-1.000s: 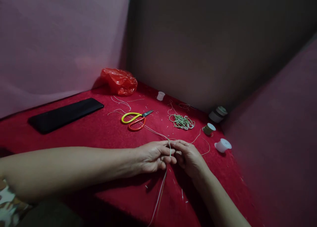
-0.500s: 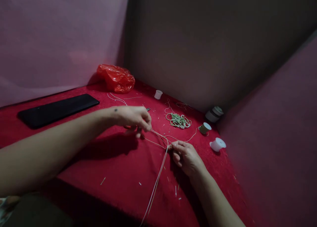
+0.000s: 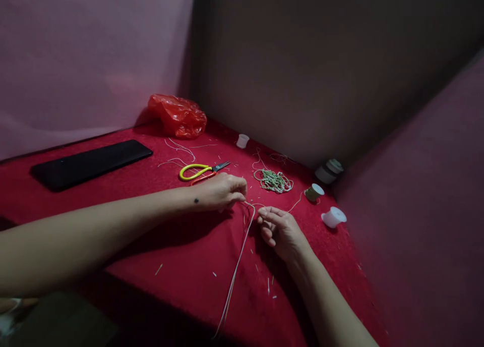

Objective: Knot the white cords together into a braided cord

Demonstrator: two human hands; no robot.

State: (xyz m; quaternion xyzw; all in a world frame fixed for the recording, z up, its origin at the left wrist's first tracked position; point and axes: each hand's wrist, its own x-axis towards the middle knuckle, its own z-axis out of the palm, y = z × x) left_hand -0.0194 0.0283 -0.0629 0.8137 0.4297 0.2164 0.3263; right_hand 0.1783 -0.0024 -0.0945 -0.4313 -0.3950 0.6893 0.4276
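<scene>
Pale cords (image 3: 236, 269) run from the front edge of the red cloth up to where both hands meet. My left hand (image 3: 223, 191) pinches a cord end with thumb and fingertips, fingers closed. A little to its right, my right hand (image 3: 278, 228) grips the cords at the crossing point, fingers curled. Just behind my left hand lie scissors (image 3: 200, 170) with one yellow and one orange handle. A knotted bundle of green and white cord (image 3: 274, 181) rests beyond my hands.
The red cloth (image 3: 181, 251) carries scattered cord clippings. A red plastic bag (image 3: 177, 116) sits in the back corner, a long black case (image 3: 88, 163) at left. Small spools stand at right: white (image 3: 333, 217), olive (image 3: 313, 191), grey (image 3: 329, 171). A small white spool (image 3: 242, 140) is near the wall.
My left hand pulled away to the left over the scissors with a cord, then came back down beside my right hand. My right hand stayed on the cords.
</scene>
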